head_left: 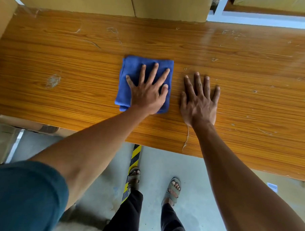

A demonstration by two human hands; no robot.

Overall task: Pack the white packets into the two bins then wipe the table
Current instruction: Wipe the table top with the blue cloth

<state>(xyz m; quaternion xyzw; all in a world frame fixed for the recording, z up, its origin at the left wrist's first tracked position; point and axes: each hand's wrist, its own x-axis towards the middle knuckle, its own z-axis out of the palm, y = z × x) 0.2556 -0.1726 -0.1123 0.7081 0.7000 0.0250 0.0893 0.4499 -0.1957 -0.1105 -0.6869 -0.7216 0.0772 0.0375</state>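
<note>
A folded blue cloth (131, 69) lies flat on the wooden table (63, 62) near its middle. My left hand (148, 90) presses down on the cloth with spread, straight fingers. My right hand (199, 101) rests flat on the bare wood just right of the cloth, fingers straight and apart, not touching it. No white packets or bins are in view.
Cardboard boxes (104, 1) stand along the table's far edge and at the far left. A pale metal frame (217, 8) is at the back right. Below the near edge are the concrete floor, a yellow-black striped strip (133, 160) and my sandalled feet.
</note>
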